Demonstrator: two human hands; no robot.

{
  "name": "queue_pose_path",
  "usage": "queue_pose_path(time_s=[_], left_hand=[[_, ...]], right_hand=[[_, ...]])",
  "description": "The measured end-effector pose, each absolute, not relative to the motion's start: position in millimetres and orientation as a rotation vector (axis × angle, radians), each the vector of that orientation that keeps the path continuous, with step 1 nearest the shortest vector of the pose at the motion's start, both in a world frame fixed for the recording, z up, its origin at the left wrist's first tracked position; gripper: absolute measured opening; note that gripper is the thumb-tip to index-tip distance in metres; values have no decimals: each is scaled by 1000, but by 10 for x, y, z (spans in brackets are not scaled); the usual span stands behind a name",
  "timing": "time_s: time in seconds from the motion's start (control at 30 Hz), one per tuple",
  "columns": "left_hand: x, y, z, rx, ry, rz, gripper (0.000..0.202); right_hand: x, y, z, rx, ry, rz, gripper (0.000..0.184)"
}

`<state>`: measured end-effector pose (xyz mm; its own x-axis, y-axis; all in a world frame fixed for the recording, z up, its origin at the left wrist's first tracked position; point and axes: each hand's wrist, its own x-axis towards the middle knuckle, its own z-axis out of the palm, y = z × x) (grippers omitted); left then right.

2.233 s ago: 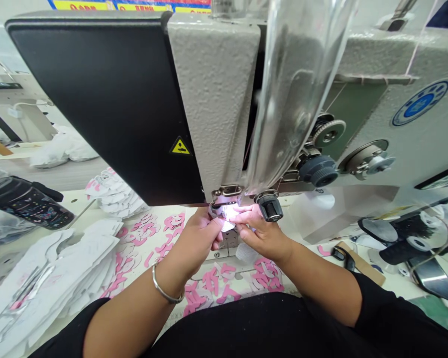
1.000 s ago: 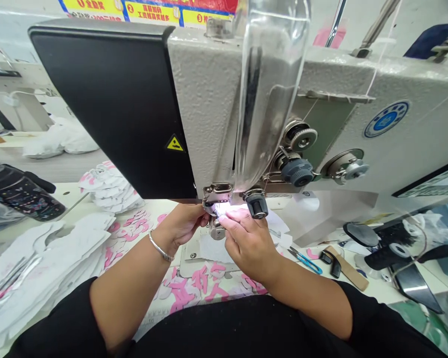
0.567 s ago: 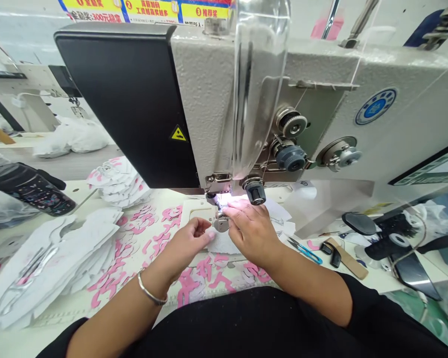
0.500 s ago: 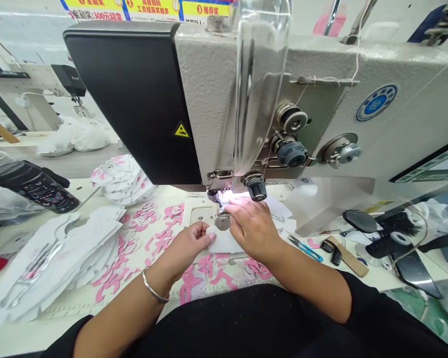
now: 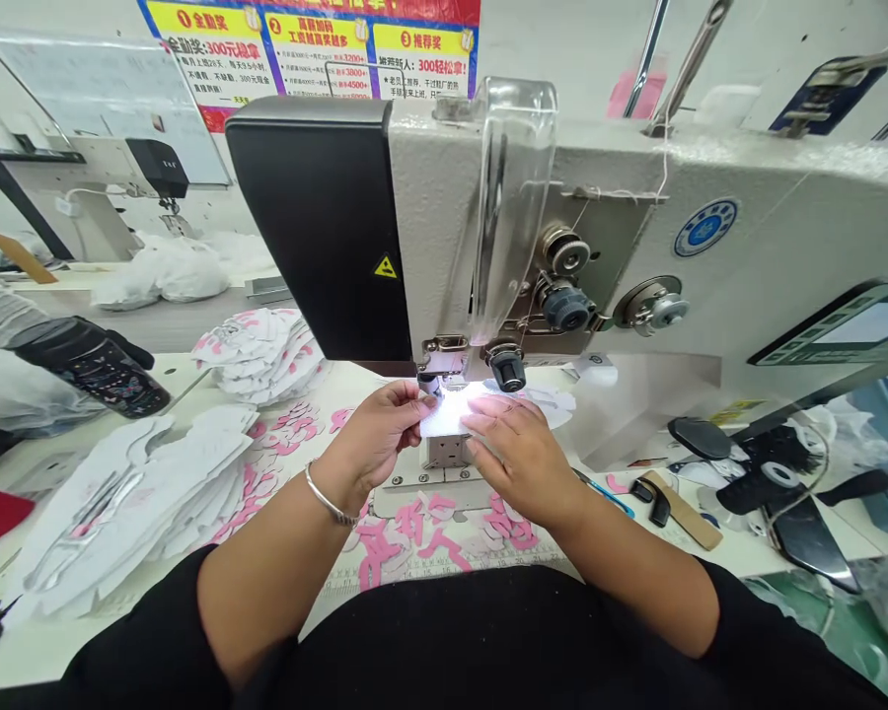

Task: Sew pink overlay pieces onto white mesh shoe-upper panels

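My left hand (image 5: 377,434) pinches the left edge of a white fabric piece (image 5: 444,422) between thumb and fingers. The piece lies raised under the lit needle area of a sewing machine (image 5: 433,197), and glare washes out its detail. My right hand (image 5: 522,454) rests on the right side of that piece, fingers stretched out and touching it. Below the fabric, the machine's metal bed (image 5: 445,454) shows. Pink cut pieces (image 5: 414,532) are scattered on the table in front of it.
To the left lie a stack of white shaped pieces (image 5: 140,503) and a pile of white and pink pieces (image 5: 266,355), with a black bottle (image 5: 93,365) beyond. On the right are blue thread snips (image 5: 607,493), a brown strip (image 5: 685,513) and a black thread spool (image 5: 759,488).
Both hands have lifted the white piece off the bed, and the left hand has moved up nearer the needle. The right hand's fingers have spread along the piece. The camera view has tilted upward.
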<state>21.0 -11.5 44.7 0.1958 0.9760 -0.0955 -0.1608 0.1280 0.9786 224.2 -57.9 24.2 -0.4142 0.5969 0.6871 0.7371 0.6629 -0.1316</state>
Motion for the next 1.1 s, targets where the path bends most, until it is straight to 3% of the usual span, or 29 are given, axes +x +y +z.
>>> queue_pose_path(time_s=[0.5, 0.7, 0.87, 0.97, 1.1], left_hand=[[-86, -551, 225, 1056, 1044, 1017, 18], [-374, -717, 198, 1569, 1314, 881, 23], [-950, -634, -123, 1802, 2088, 583, 18], [-1238, -650, -370, 1765, 2218, 544, 17], [-1277, -670, -569, 1831, 2264, 558, 17]], right_hand=[[2272, -595, 134, -985, -2083, -151, 28], [2333, -751, 169, -884, -2041, -66, 22], [2570, -891, -265, -755, -2091, 44, 28], [2794, -899, -655, -1088, -1883, 308, 15], [3000, -839, -940, -1342, -1606, 345, 22]])
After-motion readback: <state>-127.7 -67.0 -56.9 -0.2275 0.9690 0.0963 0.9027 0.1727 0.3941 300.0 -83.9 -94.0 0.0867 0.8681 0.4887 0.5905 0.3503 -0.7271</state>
